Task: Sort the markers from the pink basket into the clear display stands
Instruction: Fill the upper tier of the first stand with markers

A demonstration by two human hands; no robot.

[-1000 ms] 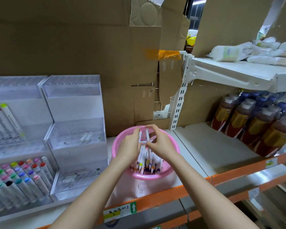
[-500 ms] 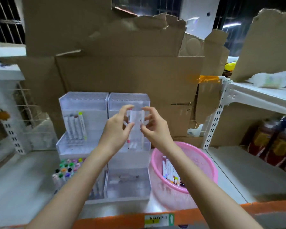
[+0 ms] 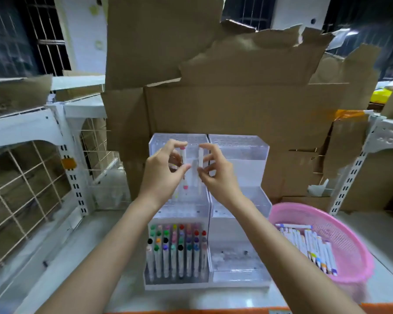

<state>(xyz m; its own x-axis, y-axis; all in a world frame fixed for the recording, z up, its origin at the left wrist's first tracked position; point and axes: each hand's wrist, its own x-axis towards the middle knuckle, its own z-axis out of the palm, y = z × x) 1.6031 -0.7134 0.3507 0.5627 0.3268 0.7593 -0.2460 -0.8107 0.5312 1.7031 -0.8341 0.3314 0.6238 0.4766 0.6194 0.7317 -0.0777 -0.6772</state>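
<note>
Two clear tiered display stands sit side by side on the shelf, the left stand and the right stand. My left hand pinches a white marker with a pink cap, held upright in front of the left stand's upper tiers. My right hand pinches another white marker just beside it. The left stand's bottom tier holds several markers with coloured caps. The pink basket stands to the right, with several white markers lying in it.
Torn cardboard sheets stand right behind the stands. White shelf uprights and a wire grid close off the left side. Another white upright rises beyond the basket. The shelf's orange front edge runs along the bottom.
Both hands lifted markers out of the pink basket and carried them left and up to the stands. My view swung left. The markers are now split, one in each hand.
</note>
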